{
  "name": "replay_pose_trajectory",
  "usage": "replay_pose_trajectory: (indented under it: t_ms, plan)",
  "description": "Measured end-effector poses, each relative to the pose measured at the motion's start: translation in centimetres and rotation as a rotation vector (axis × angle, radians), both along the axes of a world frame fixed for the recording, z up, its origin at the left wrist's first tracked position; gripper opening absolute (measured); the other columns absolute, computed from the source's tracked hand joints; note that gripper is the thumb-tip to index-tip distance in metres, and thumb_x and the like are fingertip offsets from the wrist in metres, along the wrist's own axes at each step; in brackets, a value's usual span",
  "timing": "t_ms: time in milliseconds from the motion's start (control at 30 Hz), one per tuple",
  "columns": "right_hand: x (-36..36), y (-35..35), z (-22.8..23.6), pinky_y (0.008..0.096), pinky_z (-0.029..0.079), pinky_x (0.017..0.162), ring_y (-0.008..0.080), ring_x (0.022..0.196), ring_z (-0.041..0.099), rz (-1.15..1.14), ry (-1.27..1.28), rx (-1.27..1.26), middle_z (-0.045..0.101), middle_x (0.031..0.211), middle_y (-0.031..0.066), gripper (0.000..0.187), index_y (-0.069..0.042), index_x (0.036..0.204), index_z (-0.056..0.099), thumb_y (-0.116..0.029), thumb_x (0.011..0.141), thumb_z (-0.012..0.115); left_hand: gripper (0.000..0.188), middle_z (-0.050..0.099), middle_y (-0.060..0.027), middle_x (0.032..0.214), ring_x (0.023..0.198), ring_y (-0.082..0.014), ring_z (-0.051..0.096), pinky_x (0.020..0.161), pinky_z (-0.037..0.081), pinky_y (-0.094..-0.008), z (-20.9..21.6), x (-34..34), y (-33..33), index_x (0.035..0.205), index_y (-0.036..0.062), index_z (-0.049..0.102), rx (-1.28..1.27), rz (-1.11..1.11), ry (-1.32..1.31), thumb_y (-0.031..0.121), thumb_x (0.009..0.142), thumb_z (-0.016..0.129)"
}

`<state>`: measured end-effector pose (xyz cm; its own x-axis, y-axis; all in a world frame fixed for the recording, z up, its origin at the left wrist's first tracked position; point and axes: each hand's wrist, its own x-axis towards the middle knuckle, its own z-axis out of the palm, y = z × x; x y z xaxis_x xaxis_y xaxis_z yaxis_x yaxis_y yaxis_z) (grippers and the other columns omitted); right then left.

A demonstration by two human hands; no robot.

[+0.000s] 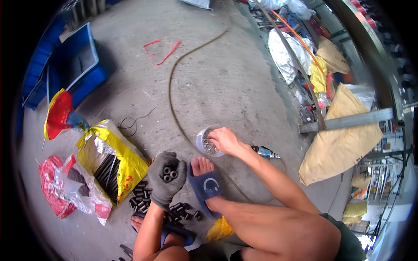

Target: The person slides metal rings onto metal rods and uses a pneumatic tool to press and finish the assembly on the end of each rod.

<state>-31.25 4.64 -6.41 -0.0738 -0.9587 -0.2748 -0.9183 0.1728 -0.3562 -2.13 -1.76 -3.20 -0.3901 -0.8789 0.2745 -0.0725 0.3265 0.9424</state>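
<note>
My left hand [162,189], in a dark grey glove, is curled palm up around several short black tubes [167,177], their round holes facing up. Loose black tubes [177,211] of the same sort lie on the floor below and around that hand. My bare right hand [227,141] reaches over the rim of a small pale plastic tub [200,145]. Its fingers are bent together among small silvery metal pieces [210,148], which look like screws. Whatever the fingertips pinch is hidden. A blue and black handheld power tool [264,151] lies just right of the tub.
A yellow bag [136,164] holding thin black rods [107,175] lies at the left beside a red and clear plastic bag [58,185]. Blue crates [96,71] stand at far left. A hose [170,91] curves over the floor. Brown sacking [337,145] hangs by a metal frame [352,120].
</note>
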Motion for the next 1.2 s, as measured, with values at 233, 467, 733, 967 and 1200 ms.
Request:
replay_pose_trajectory:
  t_ms: [233, 467, 733, 967, 1200]
  plan:
    - [0.1, 0.1, -1.1, 0.0481, 0.06, 0.077, 0.0388, 0.088, 0.073, -0.054, -0.033, -0.073, 0.074, 0.091, 0.018, 0.019, -0.006, 0.099, 0.076, -0.016, 0.083, 0.079, 0.011, 0.074, -0.0144, 0.091, 0.089, -0.0229, 0.073, 0.084, 0.056, -0.0345, 1.2, 0.6, -0.4, 0.088, -0.0007, 0.065, 0.202, 0.051, 0.036, -0.004, 0.085, 0.075]
    - [0.4, 0.3, -2.8, 0.0492, 0.06, 0.077, 0.0408, 0.086, 0.071, -0.113, -0.005, -0.116, 0.072, 0.091, 0.0177, 0.011, -0.005, 0.092, 0.073, -0.012, 0.083, 0.075, 0.005, 0.073, -0.0093, 0.087, 0.095, -0.022, 0.072, 0.091, 0.055, -0.0344, 2.9, 0.7, -1.0, 0.089, 0.0, 0.069, 0.27, 0.054, 0.122, -0.004, 0.091, 0.071]
    - [2.3, -0.7, -2.7, 0.0477, 0.061, 0.077, 0.0388, 0.09, 0.073, -0.062, 0.12, -0.074, 0.074, 0.096, 0.0191, 0.013, -0.003, 0.093, 0.074, -0.009, 0.09, 0.063, 0.006, 0.074, -0.0101, 0.088, 0.088, -0.0192, 0.072, 0.083, 0.056, -0.0317, 3.2, 0.4, -1.0, 0.089, -0.0001, 0.07, 0.26, 0.087, 0.078, -0.005, 0.091, 0.072]
    - [2.7, -1.2, -2.8, 0.0422, 0.06, 0.073, 0.0315, 0.083, 0.072, -0.048, 0.109, -0.062, 0.073, 0.091, 0.0162, 0.012, -0.001, 0.093, 0.074, -0.009, 0.088, 0.068, 0.011, 0.075, -0.013, 0.093, 0.086, -0.0172, 0.07, 0.08, 0.056, -0.0304, 1.9, 0.7, -0.8, 0.092, -0.0005, 0.068, 0.308, 0.087, 0.02, -0.004, 0.086, 0.078]
    - [2.4, -1.0, -1.1, 0.0367, 0.058, 0.069, 0.0242, 0.077, 0.071, -0.085, 0.014, -0.114, 0.073, 0.086, 0.0133, 0.013, 0.001, 0.093, 0.075, -0.009, 0.087, 0.073, 0.014, 0.072, -0.0106, 0.087, 0.077, -0.0156, 0.067, 0.074, 0.054, -0.0303, 2.5, 0.4, -1.0, 0.093, 0.0001, 0.068, 0.261, 0.066, 0.03, 0.002, 0.085, 0.08]
